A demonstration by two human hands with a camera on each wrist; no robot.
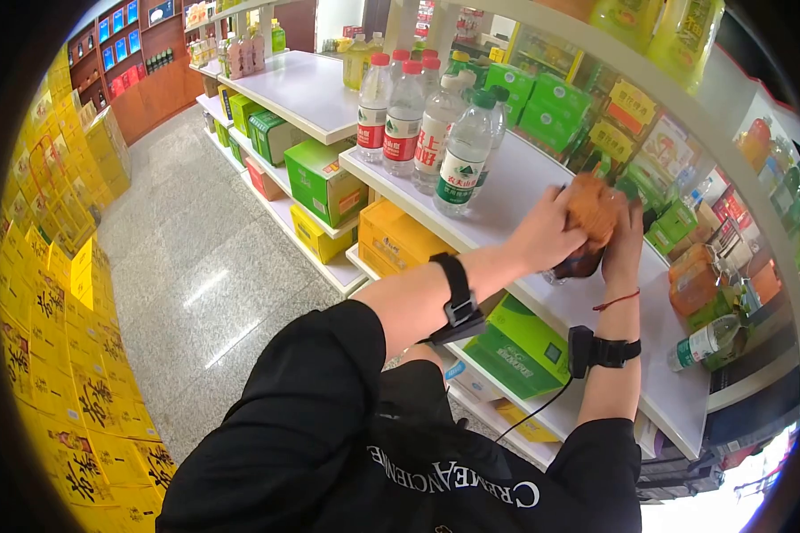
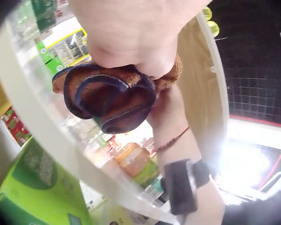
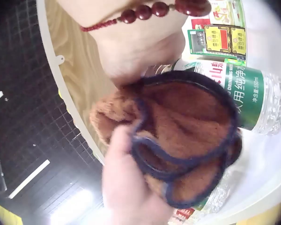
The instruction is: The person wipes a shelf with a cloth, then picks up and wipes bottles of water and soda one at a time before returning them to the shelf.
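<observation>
A bunched brown cloth with dark blue edging is held between both hands above the white shelf. My left hand grips its near side with curled fingers; in the right wrist view the left thumb and hand pinch a fold of the cloth. On the far side, my right hand holds the cloth, its fingertips partly hidden. The left wrist view shows layered folds of the cloth hanging below the left hand. Behind the cloth in the right wrist view lies a green-labelled water bottle.
Several water bottles stand on the shelf left of the hands. Green boxes are beyond it, and a green carton sits on the level below. Yellow cartons are stacked across the aisle floor.
</observation>
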